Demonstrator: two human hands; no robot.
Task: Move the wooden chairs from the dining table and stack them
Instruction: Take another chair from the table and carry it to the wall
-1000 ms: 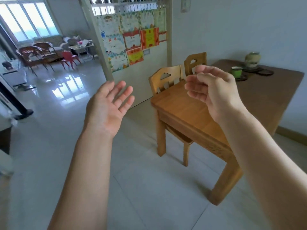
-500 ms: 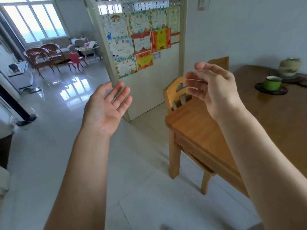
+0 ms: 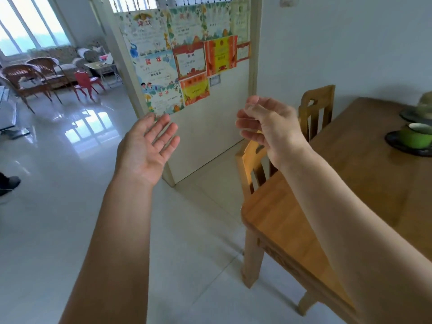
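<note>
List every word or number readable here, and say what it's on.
"奖状", red, on the top-left certificate.
"奖状", red, on the middle certificate below it.
"奖状", fainter, on the lowest certificate.
Smaller print and the red-and-yellow certificate: too blurred to read.

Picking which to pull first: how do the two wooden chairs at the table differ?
The near chair is partly hidden behind the right hand; the far chair shows most of its back. The near chair looks lighter, the far chair darker. Both are slatted wood, tucked under the dining table.
</note>
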